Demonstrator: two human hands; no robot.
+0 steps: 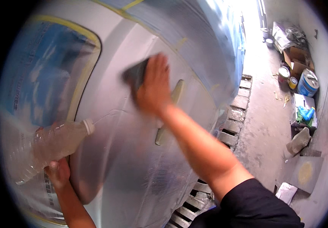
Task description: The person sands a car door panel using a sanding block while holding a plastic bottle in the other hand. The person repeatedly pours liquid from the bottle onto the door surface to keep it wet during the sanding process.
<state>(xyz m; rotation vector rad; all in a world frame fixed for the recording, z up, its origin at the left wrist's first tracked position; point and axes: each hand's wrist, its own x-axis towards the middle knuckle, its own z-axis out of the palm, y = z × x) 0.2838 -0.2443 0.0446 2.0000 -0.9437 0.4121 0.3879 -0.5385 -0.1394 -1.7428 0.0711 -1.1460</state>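
In the head view, the left hand [59, 174] is wrapped around a clear plastic bottle [53, 143], which lies slantwise across it with the white cap [89, 127] up and to the right. The bottle looks cloudy, and how full it is I cannot tell; a thin stream of liquid [109, 114] runs from the cap toward the silver-grey panel [109, 159] between the two hands. The right hand [155, 85] lies flat over the panel, fingers straight and close together, against a dark pad [135, 74] at its left edge; blur hides whether the thumb grips it. Above the left hand is a window covered in printed film [38, 76] and edged with yellow tape [84, 32]. Well to the right of the right hand, containers stand on the floor [259, 114] by the wall: an opened cardboard box [299, 57], its contents too small to make out, a blue drum [307, 83], a pale-topped can [283, 73] and a smaller yellow can [293, 82], their insides not readable. Nearer than these is a white carton [299, 100] with a blue bundle [306, 113], in or on it I cannot tell.
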